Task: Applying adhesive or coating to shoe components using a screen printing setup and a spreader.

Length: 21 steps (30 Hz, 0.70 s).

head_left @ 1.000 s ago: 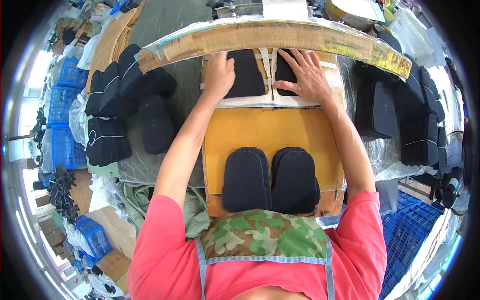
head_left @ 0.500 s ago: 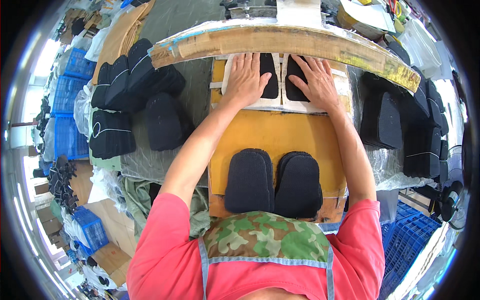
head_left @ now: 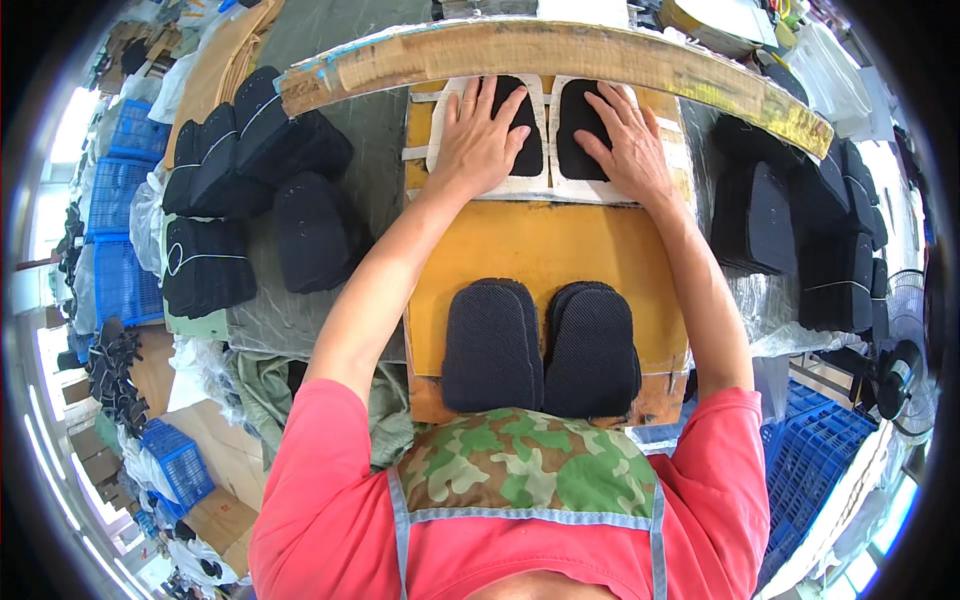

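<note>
My left hand (head_left: 478, 142) lies open, fingers spread, across a black insole-shaped piece (head_left: 530, 150) set in a white frame (head_left: 520, 190). Likewise my right hand (head_left: 632, 146) rests open, partly over a second black piece (head_left: 574, 140) in the adjoining white frame (head_left: 590, 192). Both frames sit at the far end of a yellow board (head_left: 550, 245), under a wooden beam that hides their far edge. Nearer my body, two short stacks of black fabric insole pieces, the left stack (head_left: 490, 345) and the right stack (head_left: 592, 350), lie side by side on the board.
The long wooden beam (head_left: 550, 55) spans just beyond my fingertips. More black stacks stand at the left (head_left: 312, 230) and right (head_left: 752, 215), some tied with white cord. Blue crates (head_left: 815, 460) are at the lower right; a fan (head_left: 905, 370) stands beyond them.
My left hand's fingers have spread and shifted right onto the black piece. My right hand stays over its piece, with slight finger movement. The whole view has shifted a little.
</note>
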Tool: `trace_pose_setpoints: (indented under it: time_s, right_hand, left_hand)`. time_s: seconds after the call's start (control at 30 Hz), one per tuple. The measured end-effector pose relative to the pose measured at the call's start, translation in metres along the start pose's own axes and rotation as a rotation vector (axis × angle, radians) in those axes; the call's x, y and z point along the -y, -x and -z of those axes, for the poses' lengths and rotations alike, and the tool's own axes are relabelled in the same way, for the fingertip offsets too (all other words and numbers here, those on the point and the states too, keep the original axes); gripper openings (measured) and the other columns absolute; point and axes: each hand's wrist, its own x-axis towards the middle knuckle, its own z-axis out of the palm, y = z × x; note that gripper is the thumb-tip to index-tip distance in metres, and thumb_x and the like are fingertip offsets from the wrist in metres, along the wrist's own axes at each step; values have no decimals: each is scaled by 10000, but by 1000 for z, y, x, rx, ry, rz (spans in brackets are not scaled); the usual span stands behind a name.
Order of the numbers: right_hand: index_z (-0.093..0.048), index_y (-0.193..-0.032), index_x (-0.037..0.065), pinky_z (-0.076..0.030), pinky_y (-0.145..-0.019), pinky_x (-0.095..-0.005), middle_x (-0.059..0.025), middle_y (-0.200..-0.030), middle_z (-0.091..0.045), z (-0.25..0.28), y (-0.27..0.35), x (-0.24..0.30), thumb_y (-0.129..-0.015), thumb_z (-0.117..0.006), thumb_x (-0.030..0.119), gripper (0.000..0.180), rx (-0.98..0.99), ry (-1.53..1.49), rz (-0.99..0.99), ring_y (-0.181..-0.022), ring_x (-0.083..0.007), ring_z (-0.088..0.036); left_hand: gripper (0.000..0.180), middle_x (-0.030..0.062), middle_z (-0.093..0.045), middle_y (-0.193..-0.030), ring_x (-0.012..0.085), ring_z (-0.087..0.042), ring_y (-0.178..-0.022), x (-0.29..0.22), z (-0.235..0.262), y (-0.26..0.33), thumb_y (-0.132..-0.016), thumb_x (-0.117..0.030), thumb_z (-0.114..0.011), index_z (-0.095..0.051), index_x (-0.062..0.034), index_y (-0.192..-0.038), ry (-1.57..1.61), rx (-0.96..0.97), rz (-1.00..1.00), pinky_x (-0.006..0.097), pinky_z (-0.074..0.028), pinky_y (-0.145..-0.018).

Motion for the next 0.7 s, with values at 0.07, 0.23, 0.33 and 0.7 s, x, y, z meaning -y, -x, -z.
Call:
trace_pose_setpoints:
  time_s: [0.07, 0.23, 0.33, 0.7]
  right_hand:
    - [-469, -1441, 118, -223, -1163, -509, -115, -1529, -399, 4, 4, 6, -930, -586, 511, 655, 3, 23, 21, -1447, -302, -303]
    - [-460, -1443, 97, -201, -1179, -507, -136, -1535, -382, 16, 23, 10, -918, -599, 520, 689, 12, -7, -7, -1457, -301, -285]
    - [-484, -1414, 82, -215, -1178, -498, -126, -1520, -410, 30, 39, 13, -926, -625, 415, 607, 41, -43, -24, -1442, -286, -322]
    - [-658, -1186, 55, -378, -1083, -453, -95, -1210, -660, 163, 79, 60, -909, -660, 188, 306, 165, -95, 83, -1131, -281, -620]
  left_hand:
    - [515, 201, -268, -1581, 388, -217, -1469, 1, 3, 3, -1019, -384, -445, -395, -187, -1492, -21, -14, 33, 551, -183, -1174]
    - [517, 239, -311, -1540, 406, -264, -1437, -6, 12, 16, -986, -335, -506, -431, -145, -1462, 37, -35, 26, 559, -213, -1155]
    - [539, 236, -324, -1536, 403, -323, -1414, 7, 26, 35, -992, -331, -503, -408, -96, -1467, 215, -129, 71, 553, -247, -1143]
    - [603, 135, -442, -1480, 233, -421, -1366, 17, 181, 41, -1054, -508, -304, -394, -37, -1419, 940, -510, 102, 407, -323, -1130]
